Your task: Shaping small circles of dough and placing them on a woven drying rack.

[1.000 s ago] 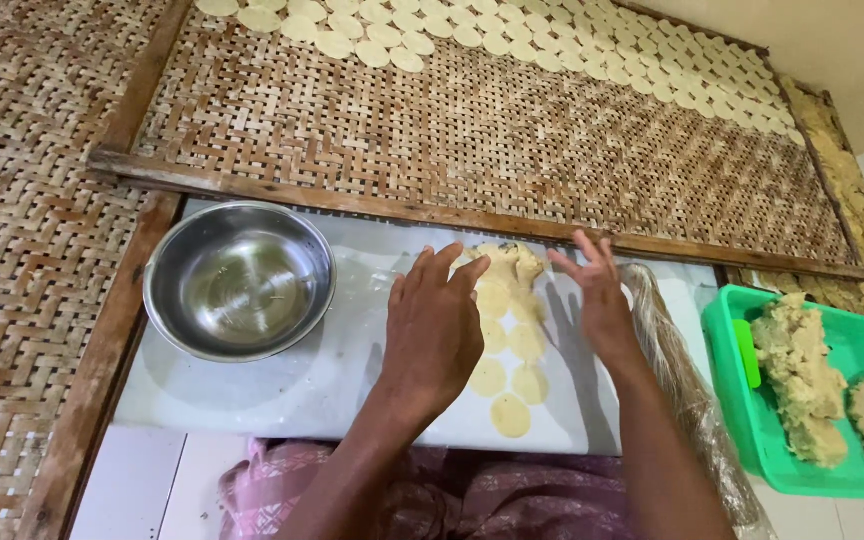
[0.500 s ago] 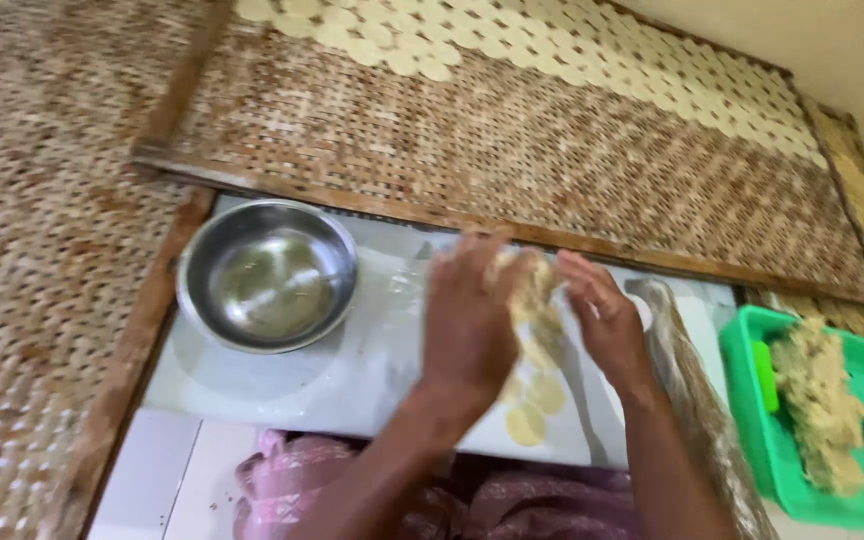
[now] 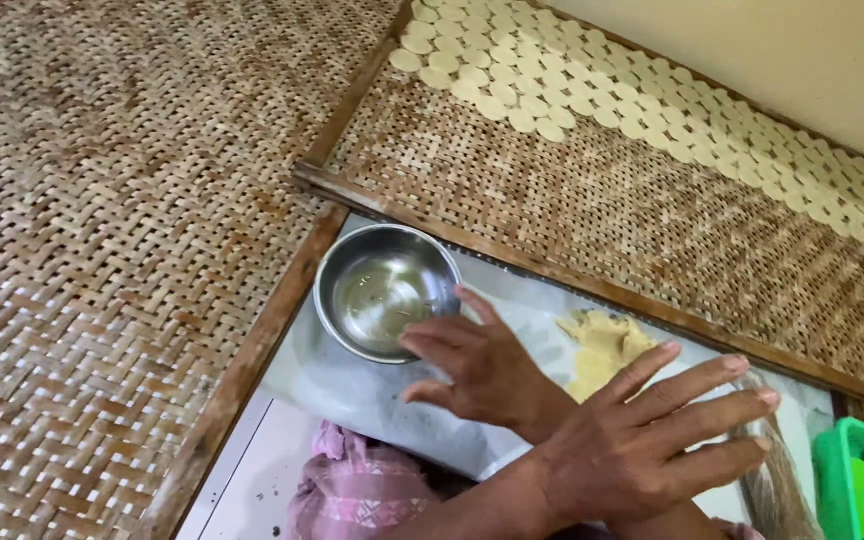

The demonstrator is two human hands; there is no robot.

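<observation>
My arms cross over a white board [image 3: 372, 390]. My left hand [image 3: 652, 440] lies nearest the camera, palm down with its fingers spread and pointing right; it holds nothing. Under it my right hand [image 3: 482, 365] reaches left, fingers apart, with its fingertips at the rim of a steel bowl [image 3: 387, 290] that holds a little clear liquid. A piece of flat yellow dough [image 3: 602, 350] lies on the board between the two hands, partly hidden by them.
A long woven bamboo tray [image 3: 602, 220] with a wooden frame lies beyond the board, with several rows of pale dough discs [image 3: 652, 100] along its far side. Woven matting [image 3: 122, 250] is on the left, a green plastic basket [image 3: 842, 470] at the right edge, and pink cloth [image 3: 362, 490] below.
The view has swung left and tilted. My hands have lifted off the cut dough rounds; the right hand has crossed to the bowl and the left now spreads over it to the right.
</observation>
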